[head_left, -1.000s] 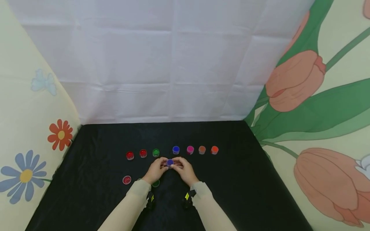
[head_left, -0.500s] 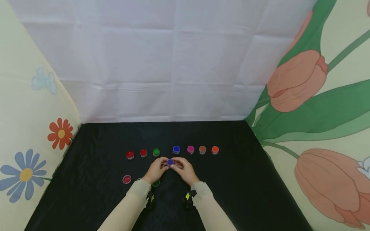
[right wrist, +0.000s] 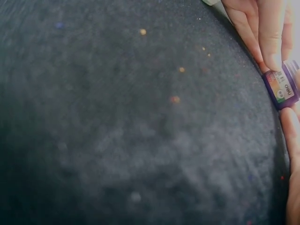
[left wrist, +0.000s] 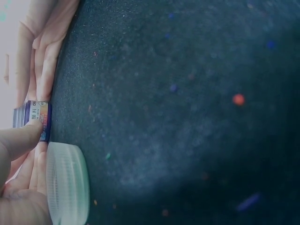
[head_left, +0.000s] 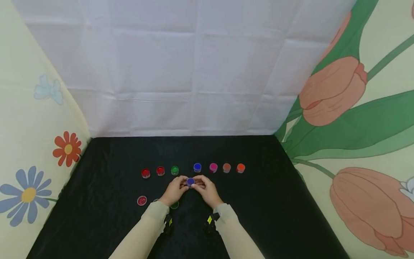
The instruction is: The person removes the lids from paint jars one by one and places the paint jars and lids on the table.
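A small purple paint pot (head_left: 190, 182) is held between the fingertips of both hands at the middle of the black table. From its left side, my left hand (head_left: 173, 191) pinches it with thumb and fingers. Thumb and fingers of my right hand (head_left: 207, 191) grip its right side. The left wrist view shows the labelled paint pot (left wrist: 40, 117) with a ridged clear rim. Just beside the left hand there, a translucent ridged lid (left wrist: 68, 183) rests on the cloth. In the right wrist view, the pot's printed label (right wrist: 282, 87) faces the camera.
Behind the hands stand red (head_left: 146, 173), green (head_left: 175, 170), blue (head_left: 197, 167), pink (head_left: 213, 168), brown (head_left: 226, 168) and orange (head_left: 240, 168) pots in a row. A red-stained lid (head_left: 142, 200) and a green-rimmed lid (head_left: 174, 205) lie nearer. Paint specks dot the black cloth (head_left: 278, 216).
Both hands keep hold of the purple paint pot in nearly the same place. The head view has shifted very slightly; the other pots stand where they were.
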Available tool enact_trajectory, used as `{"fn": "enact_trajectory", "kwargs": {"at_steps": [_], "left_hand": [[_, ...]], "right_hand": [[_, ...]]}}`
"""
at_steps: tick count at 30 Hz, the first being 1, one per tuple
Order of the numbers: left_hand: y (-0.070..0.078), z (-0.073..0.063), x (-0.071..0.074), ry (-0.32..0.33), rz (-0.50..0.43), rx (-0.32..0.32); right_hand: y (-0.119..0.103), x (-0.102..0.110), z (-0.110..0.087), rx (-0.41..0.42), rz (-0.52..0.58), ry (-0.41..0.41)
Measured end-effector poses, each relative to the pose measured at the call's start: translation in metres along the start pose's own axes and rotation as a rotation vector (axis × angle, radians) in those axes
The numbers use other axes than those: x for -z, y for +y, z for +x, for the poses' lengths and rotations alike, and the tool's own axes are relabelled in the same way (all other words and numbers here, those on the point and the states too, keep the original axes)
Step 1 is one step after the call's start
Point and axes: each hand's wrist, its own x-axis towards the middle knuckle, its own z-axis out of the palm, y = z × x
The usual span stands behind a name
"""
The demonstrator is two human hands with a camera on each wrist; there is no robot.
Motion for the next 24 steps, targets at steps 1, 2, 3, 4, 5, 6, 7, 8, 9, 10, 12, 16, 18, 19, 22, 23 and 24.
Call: {"fn": "enact_trajectory", "kwargs": {"at_steps": [1, 2, 3, 4, 5, 6, 7, 8, 9, 10, 12, 16, 18, 19, 22, 23, 24], "left_hand": [[0.0, 0.0, 0.0, 0.001, 0.002, -0.002], [0.001, 0.0, 0.0, 0.004, 0.006, -0.004], [0.001, -0.001, 0.0, 0.006, 0.013, -0.008], [0.002, -0.001, 0.0, 0.008, 0.014, -0.003], [0.002, -0.001, 0.001, 0.009, 0.014, 0.001], [0.003, -0.001, 0.001, 0.009, 0.018, 0.002], [0.003, -0.001, 0.001, 0.009, 0.021, 0.003], [0.003, -0.002, 0.001, 0.008, 0.021, 0.006], [0.004, -0.002, 0.001, 0.006, 0.019, 0.009], [0.004, -0.002, 0.001, 0.004, 0.015, 0.012], [0.005, -0.002, 0.002, 0.005, 0.009, 0.014], [0.004, -0.002, 0.001, 0.009, 0.006, 0.01], [0.003, -0.002, 0.001, 0.009, 0.007, 0.006], [0.003, -0.002, 0.001, 0.01, 0.008, 0.005], [0.002, -0.002, 0.001, 0.009, 0.005, 0.007], [0.001, -0.001, 0.0, 0.01, 0.004, 0.007], [0.0, -0.001, 0.0, 0.008, 0.006, 0.006]], "right_hand": [[0.0, 0.001, 0.0, 0.003, -0.004, -0.004], [-0.001, 0.001, 0.0, -0.001, -0.009, -0.008], [-0.002, 0.002, -0.001, -0.008, -0.016, -0.013], [-0.003, 0.002, -0.001, -0.013, -0.024, -0.019], [-0.003, 0.002, -0.001, -0.019, -0.03, -0.024], [-0.004, 0.003, -0.001, -0.027, -0.035, -0.029], [-0.006, 0.003, -0.002, -0.03, -0.038, -0.036], [-0.008, 0.004, -0.002, -0.033, -0.036, -0.045], [-0.013, 0.005, -0.003, -0.032, -0.033, -0.056], [-0.018, 0.006, -0.004, -0.026, -0.027, -0.065], [-0.026, 0.007, -0.005, -0.019, -0.004, -0.077], [-0.029, 0.006, -0.006, -0.006, 0.033, -0.061], [-0.02, 0.003, -0.003, -0.016, 0.039, -0.038], [-0.015, 0.002, -0.002, -0.011, 0.036, -0.029], [-0.002, -0.001, 0.0, -0.023, 0.029, -0.014], [0.0, -0.001, 0.001, -0.022, 0.029, -0.014], [0.001, 0.0, 0.0, -0.016, 0.029, -0.016]]}}
